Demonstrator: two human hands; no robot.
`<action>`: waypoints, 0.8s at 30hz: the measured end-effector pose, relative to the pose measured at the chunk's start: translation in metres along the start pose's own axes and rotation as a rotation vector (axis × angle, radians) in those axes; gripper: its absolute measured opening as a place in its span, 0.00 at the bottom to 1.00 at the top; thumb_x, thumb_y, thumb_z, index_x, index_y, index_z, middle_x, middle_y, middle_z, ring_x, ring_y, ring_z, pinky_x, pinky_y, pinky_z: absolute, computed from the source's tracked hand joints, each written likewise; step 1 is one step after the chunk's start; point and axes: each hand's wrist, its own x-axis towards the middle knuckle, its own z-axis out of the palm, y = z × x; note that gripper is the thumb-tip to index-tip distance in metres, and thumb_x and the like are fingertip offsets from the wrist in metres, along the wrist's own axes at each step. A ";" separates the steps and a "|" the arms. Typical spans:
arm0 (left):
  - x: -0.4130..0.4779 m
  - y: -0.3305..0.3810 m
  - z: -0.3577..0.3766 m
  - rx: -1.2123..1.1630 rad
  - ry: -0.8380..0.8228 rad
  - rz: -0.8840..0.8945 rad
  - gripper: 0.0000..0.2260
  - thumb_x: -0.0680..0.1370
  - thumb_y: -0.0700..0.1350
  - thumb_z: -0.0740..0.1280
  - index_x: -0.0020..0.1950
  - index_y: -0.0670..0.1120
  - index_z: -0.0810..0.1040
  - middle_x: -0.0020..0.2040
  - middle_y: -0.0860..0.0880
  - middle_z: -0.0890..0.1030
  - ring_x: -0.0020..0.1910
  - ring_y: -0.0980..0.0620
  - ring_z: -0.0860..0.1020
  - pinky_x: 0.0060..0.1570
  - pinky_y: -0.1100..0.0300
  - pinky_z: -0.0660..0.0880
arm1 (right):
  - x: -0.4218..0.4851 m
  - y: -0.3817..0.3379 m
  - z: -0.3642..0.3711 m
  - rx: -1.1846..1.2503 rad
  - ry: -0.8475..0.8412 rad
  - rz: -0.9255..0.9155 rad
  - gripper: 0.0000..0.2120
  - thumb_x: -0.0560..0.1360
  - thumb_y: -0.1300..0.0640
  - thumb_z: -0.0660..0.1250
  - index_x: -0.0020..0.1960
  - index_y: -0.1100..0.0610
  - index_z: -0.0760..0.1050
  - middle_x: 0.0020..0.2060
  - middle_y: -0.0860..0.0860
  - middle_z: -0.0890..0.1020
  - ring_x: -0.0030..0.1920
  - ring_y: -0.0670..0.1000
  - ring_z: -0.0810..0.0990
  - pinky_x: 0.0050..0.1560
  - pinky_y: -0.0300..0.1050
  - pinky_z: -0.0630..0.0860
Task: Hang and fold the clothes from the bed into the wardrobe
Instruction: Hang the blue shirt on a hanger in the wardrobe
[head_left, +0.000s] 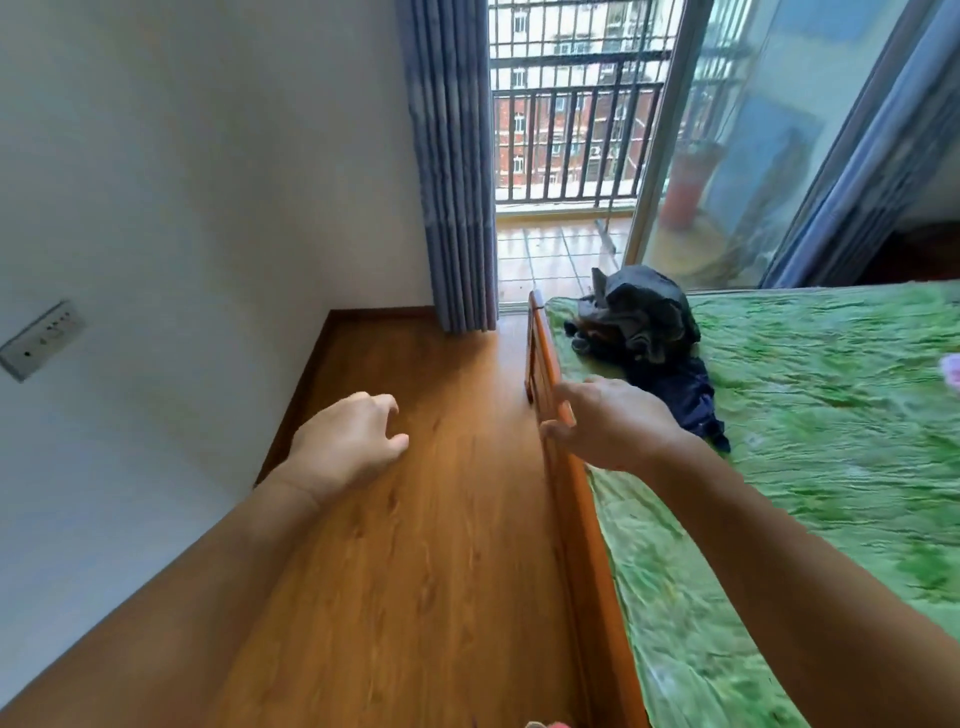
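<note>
Dark clothes (644, 332) heaped on green bedspread (831, 441) beside wooden bed rail (576, 509), wood-plank floor (441, 545), blue-grey curtain (452, 182), left hand (348, 441) and right hand (613, 426) empty, loosely curled, apart

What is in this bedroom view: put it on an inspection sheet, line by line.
Surface: bed under a rumpled green cover; wooden side rail.
Job's things: grey-black clothes pile near the bed's far corner; dark blue garment touching it on the near side.
Clutter: pink item on the bed, cut off by the right edge.
Grips: left grip over the floor, fingers loosely curled, empty; right grip above the side rail, fingers relaxed, empty.
Cables: nothing seen; wall socket plate.
Surroundings: wood floor, blue-grey curtain, glass balcony door, railing.
</note>
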 end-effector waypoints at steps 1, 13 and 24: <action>0.023 0.010 -0.002 -0.007 0.006 0.024 0.20 0.80 0.56 0.66 0.69 0.52 0.74 0.62 0.51 0.79 0.57 0.50 0.79 0.47 0.60 0.74 | 0.015 0.012 -0.005 0.009 0.007 0.029 0.21 0.77 0.32 0.59 0.63 0.43 0.72 0.54 0.47 0.79 0.54 0.52 0.77 0.49 0.51 0.78; 0.293 0.074 0.018 -0.050 0.019 0.387 0.20 0.79 0.57 0.67 0.70 0.54 0.74 0.61 0.52 0.78 0.54 0.53 0.79 0.42 0.64 0.74 | 0.184 0.098 0.004 0.040 -0.064 0.410 0.23 0.76 0.34 0.60 0.65 0.45 0.71 0.59 0.51 0.77 0.61 0.57 0.76 0.56 0.55 0.77; 0.484 0.135 0.060 0.058 -0.228 0.807 0.13 0.77 0.57 0.65 0.59 0.54 0.75 0.55 0.52 0.76 0.50 0.47 0.80 0.45 0.52 0.80 | 0.263 0.151 0.017 0.137 -0.125 0.818 0.23 0.77 0.36 0.62 0.67 0.47 0.70 0.61 0.53 0.78 0.61 0.58 0.77 0.56 0.55 0.77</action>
